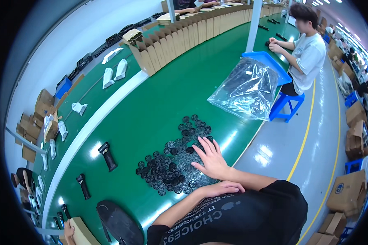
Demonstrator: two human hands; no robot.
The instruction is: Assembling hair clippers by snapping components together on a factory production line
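Observation:
A heap of several small black round parts (173, 163) lies on the green table (151, 110) in front of me. My right hand (210, 160) lies flat on the heap's right side, palm down, fingers spread, gripping nothing. My left hand (221, 188) rests at the table's near edge just below the heap, fingers stretched to the right, with nothing visible in it. My black shirt fills the lower edge of the view.
A clear bag of black parts (247, 87) lies by a blue tray (265, 61). Black torch-like bodies (107, 155) (83, 185) stand to the left. Open brown boxes (184, 36) line the belt. A person in white (306, 53) sits on a blue stool. Cartons (347, 190) stand on the floor.

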